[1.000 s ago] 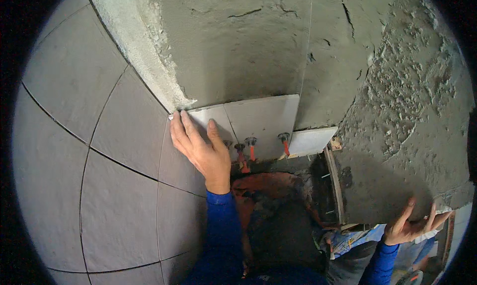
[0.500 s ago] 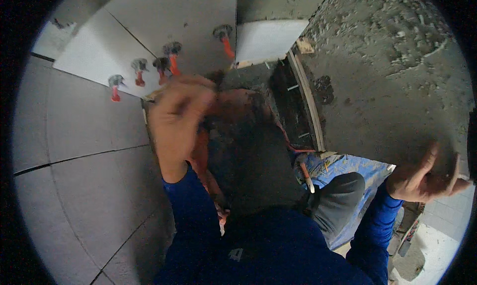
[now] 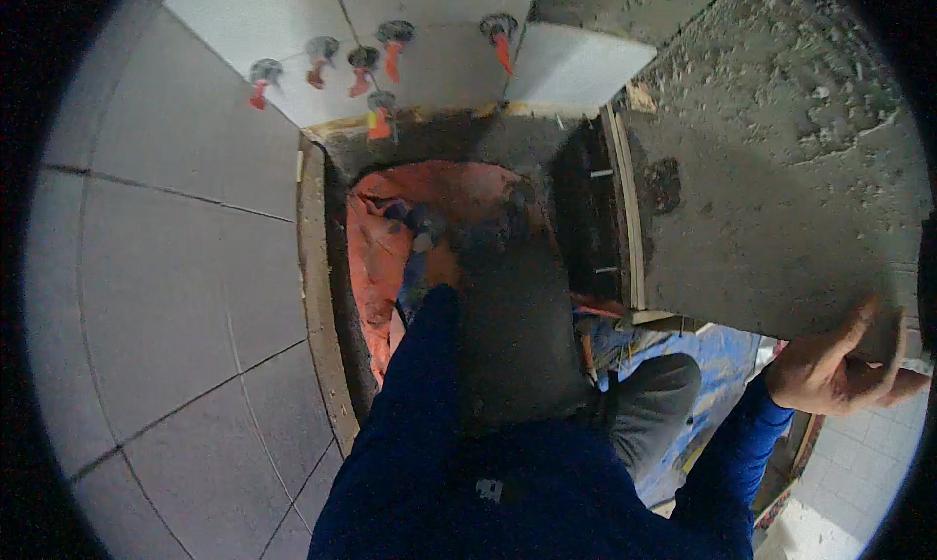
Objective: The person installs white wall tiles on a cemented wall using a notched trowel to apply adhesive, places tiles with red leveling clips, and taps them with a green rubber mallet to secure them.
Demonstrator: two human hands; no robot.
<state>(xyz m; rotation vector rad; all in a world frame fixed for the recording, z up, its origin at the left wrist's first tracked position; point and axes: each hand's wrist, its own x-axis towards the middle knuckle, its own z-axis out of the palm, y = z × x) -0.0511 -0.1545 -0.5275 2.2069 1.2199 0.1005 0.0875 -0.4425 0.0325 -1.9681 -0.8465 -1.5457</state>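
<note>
My left hand (image 3: 442,265) reaches down beside my dark trouser leg (image 3: 517,326), over an orange-red sheet (image 3: 373,267) spread on the floor. Its fingers are shadowed and blurred, so I cannot tell whether they hold the dark bluish item (image 3: 415,267) right beside them. At the far right, my right hand (image 3: 830,373) has its fingers spread and holds nothing I can see. It lies against the near edge of a wet-looking grey cement surface (image 3: 771,238).
Several pipe outlets with red-orange pieces stick out of the white wall tiles (image 3: 429,72) ahead. Large grey tiles (image 3: 185,277) cover the left wall. A wooden strip (image 3: 625,213) with metal pins edges the cement. Blue sheeting (image 3: 717,360) lies beyond my knee.
My left hand has dropped from in front of the wall outlets down to beside my leg. The view has shifted, uncovering more of the orange-red sheet. The right hand stays at the cement edge.
</note>
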